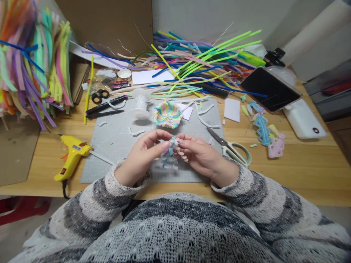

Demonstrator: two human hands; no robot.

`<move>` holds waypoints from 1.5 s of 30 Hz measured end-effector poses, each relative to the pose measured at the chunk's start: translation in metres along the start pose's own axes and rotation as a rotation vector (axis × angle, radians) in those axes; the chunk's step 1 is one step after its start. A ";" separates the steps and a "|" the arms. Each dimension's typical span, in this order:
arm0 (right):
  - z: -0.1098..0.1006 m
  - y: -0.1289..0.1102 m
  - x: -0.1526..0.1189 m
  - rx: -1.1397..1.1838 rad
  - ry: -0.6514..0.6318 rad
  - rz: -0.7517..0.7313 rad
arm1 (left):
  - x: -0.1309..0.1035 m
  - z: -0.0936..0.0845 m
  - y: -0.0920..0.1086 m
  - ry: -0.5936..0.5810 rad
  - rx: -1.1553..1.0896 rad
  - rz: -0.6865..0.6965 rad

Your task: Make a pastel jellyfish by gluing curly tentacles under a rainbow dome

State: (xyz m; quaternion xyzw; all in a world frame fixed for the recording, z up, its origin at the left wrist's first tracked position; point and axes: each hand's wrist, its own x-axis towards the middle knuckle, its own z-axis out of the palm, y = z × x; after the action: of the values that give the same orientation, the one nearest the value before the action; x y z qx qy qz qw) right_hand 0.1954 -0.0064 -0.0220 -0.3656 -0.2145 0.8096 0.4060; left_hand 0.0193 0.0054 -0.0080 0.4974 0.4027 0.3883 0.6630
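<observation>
My left hand (145, 155) and my right hand (203, 155) meet over the grey cutting mat (101, 160). Between their pinched fingertips is a small bundle of curled pipe cleaners (171, 150), in pale blue, cream and lilac, its coils dangling below the fingers. Fingers of both hands cover part of the bundle's top. Just beyond them rests a ruffled pastel striped pipe cleaner piece (168, 115), shaped like a shallow cap. A spool of clear thread (140, 104) stands to its left.
A yellow glue gun (72, 155) lies at the left, scissors (233, 148) at the right. Loose pipe cleaners (203, 58) are heaped at the back. On the right are a phone (271, 89), a white power bank (304, 118) and zigzag pastel pieces (261, 129). Pipe cleaner bundles (30, 62) fill the far left.
</observation>
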 end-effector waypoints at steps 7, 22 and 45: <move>0.000 0.001 -0.001 -0.041 -0.020 -0.006 | -0.001 -0.002 0.000 0.014 0.185 0.054; -0.004 0.003 0.000 -0.349 -0.011 -0.261 | 0.006 -0.001 0.001 -0.062 -0.119 -0.215; -0.012 0.003 0.007 -0.017 -0.120 -0.078 | -0.104 -0.099 0.043 0.886 1.426 -0.010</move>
State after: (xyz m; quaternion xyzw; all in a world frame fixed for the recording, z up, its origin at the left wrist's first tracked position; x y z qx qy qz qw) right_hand 0.2000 -0.0018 -0.0343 -0.3112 -0.2593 0.8119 0.4204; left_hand -0.1154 -0.0463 0.0317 0.5969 0.7772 0.1971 -0.0282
